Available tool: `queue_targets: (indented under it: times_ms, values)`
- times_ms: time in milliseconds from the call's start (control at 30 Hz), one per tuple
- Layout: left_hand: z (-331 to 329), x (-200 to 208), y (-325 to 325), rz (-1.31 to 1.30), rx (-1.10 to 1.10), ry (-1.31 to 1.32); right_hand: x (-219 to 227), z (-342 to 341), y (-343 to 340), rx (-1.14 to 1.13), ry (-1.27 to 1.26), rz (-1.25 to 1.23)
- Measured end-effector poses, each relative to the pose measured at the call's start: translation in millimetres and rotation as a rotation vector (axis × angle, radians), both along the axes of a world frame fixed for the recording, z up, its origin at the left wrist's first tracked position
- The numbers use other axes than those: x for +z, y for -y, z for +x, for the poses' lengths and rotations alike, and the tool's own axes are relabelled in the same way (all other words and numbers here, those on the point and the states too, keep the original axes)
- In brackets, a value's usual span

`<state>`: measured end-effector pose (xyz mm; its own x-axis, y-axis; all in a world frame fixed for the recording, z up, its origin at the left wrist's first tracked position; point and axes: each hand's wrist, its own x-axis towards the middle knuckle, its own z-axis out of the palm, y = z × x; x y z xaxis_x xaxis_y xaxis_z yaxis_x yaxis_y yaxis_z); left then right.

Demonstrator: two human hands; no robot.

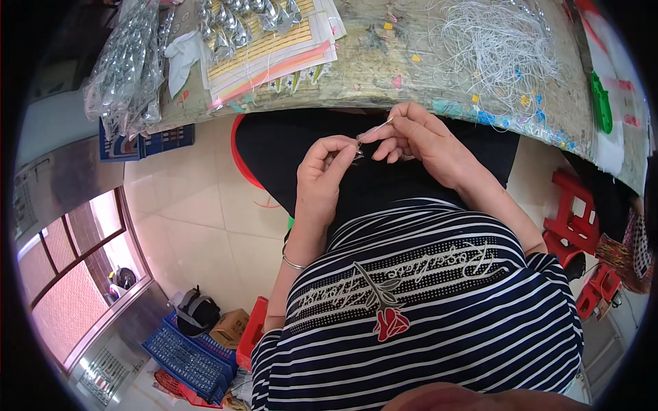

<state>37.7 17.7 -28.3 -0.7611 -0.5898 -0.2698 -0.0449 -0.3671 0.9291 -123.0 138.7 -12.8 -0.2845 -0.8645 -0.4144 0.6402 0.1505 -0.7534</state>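
Note:
Over my lap, just off the table's near edge, my two hands meet. My left hand (323, 168) is closed in a pinch on a small shiny piece (358, 155), mostly covered by the fingers, so its kind is unclear. A thin white string (376, 129) runs from there to my right hand (426, 142), whose thumb and index finger pinch it while the other fingers curl loosely. On the table (384, 75) to the right lies a tangled heap of similar white string (504, 44). Silvery pieces (250, 24) rest on a stack of printed paper sheets (274, 61) at the left.
Bundled silvery items in clear plastic (127, 75) hang over the table's left edge. A green plastic tool (601, 103) lies at the right. Blue crates (188, 359), a dark bag (197, 312) and a cardboard box (229, 329) stand on the floor; a red stool (576, 212) is at the right.

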Motion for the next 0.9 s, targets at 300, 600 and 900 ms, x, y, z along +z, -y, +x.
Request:
queue_targets:
  times_ms: [300,600,900]
  values:
    - [1,3,-1,0.136,0.011,0.002,0,1,0,0.082,-0.038,-0.031]
    - [3,7,1,0.249,0.031,-0.095,0,2,-2,0.070,0.100,-0.021]
    - [5,9,2,0.295,-0.152,-0.124,0,1,-3,0.023,0.061,-0.008]
